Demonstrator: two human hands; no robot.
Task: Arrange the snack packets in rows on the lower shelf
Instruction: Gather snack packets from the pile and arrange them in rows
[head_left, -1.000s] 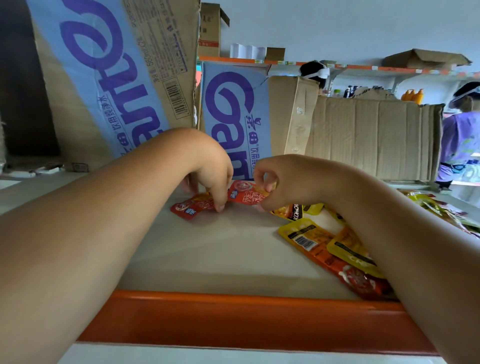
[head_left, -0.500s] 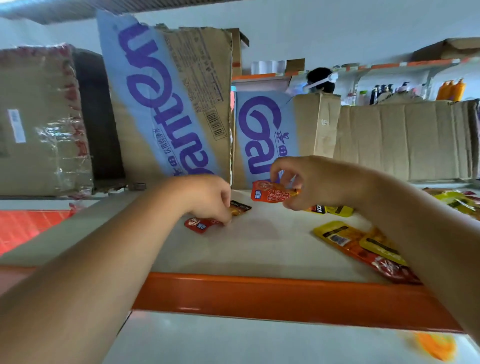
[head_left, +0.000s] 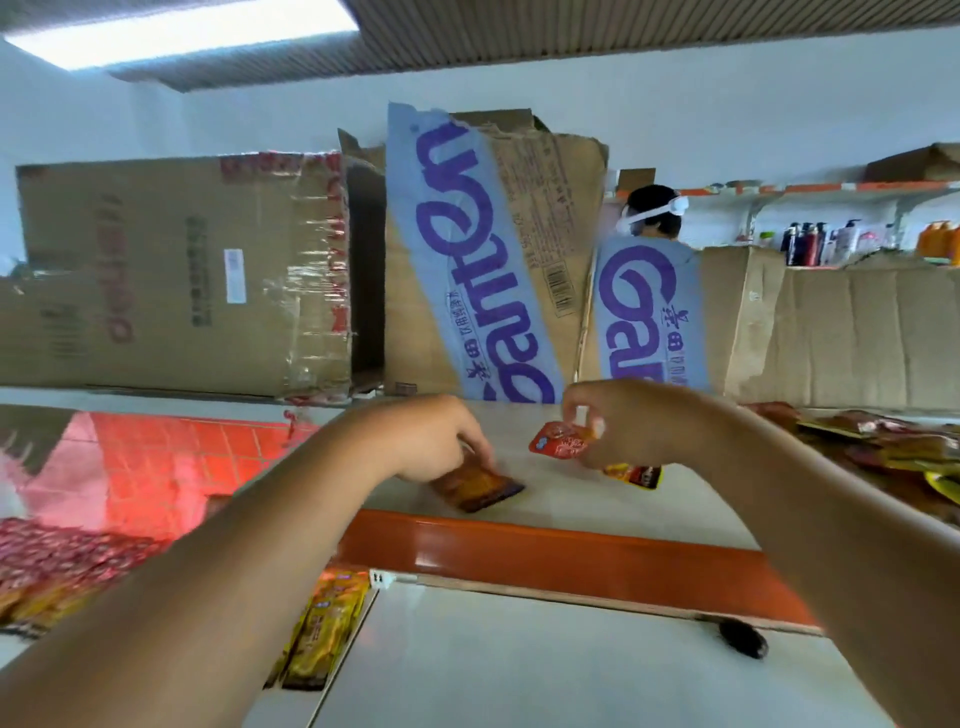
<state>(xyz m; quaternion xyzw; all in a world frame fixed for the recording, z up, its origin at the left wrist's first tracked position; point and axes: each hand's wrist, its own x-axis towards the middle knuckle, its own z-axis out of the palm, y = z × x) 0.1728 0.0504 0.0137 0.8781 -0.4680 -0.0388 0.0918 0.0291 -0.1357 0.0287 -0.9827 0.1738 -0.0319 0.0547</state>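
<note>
Mid-frame, our left grip (head_left: 431, 441) curls over a brown snack packet (head_left: 480, 491) on the shelf (head_left: 582, 506). To its right, our right grip (head_left: 636, 421) pinches a red packet (head_left: 560, 440).

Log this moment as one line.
left hand touches brown packet on shelf | right hand pinches red packet over shelf | loose packets at right

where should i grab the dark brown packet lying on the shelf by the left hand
Probably its free right end, the dark short edge. The dark brown packet lies flat on the shelf, so nothing to wrap: come from the front right, low, and pinch that edge with thumb underneath. The left hand covers its other end; the right hand pinches a red packet.
</note>
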